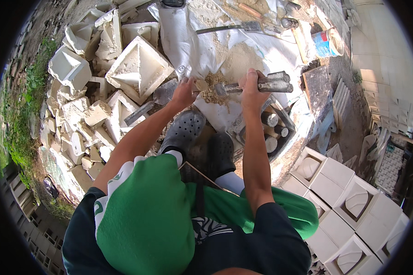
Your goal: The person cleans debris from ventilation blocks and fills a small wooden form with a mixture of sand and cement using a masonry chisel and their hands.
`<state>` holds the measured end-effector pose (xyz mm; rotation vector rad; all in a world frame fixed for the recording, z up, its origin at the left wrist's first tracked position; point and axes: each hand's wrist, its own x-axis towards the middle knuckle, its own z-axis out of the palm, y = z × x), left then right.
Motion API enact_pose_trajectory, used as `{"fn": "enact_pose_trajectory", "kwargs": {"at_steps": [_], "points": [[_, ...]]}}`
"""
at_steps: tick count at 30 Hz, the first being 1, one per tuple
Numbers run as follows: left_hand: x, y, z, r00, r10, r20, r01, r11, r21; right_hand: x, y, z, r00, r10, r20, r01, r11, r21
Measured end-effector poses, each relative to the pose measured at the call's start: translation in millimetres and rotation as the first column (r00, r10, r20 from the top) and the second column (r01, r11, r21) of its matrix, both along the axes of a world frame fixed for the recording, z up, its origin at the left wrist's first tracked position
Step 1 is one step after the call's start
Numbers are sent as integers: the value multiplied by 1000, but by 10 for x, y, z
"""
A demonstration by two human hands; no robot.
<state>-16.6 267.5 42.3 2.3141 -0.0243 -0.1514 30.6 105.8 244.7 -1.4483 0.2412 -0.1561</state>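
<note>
My right hand grips the handle of a metal hammer-like tool that lies level, its head end near a pile of crumbled tan material. My left hand is closed around a small tan lump at the edge of that pile. The pile sits on a white sheet dusted with sand. My two dark perforated clogs stand just below the pile, and green shorts fill the lower part of the view.
A heap of broken white plaster moulds lies to the left, with a trowel resting against it. Whole white square moulds are stacked at lower right. A second trowel, a blue-and-white tub and several wooden-handled tools lie behind and right.
</note>
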Motion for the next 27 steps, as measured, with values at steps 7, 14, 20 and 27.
{"fn": "enact_pose_trajectory", "kwargs": {"at_steps": [7,14,20,27], "points": [[116,-60,116,1000,-14,-9,14,1000,4,-112,0,45,988,-40,146,36,999,29],[75,-46,76,1000,4,-18,-5,1000,-25,-67,12,-156,999,-38,13,38,998,41],[67,-21,96,1000,-12,-25,11,1000,-5,-199,-58,310,994,-10,113,10,1000,9],[-9,-57,77,999,-7,-42,7,1000,-7,-69,-64,-502,996,13,89,-8,999,-49]]}}
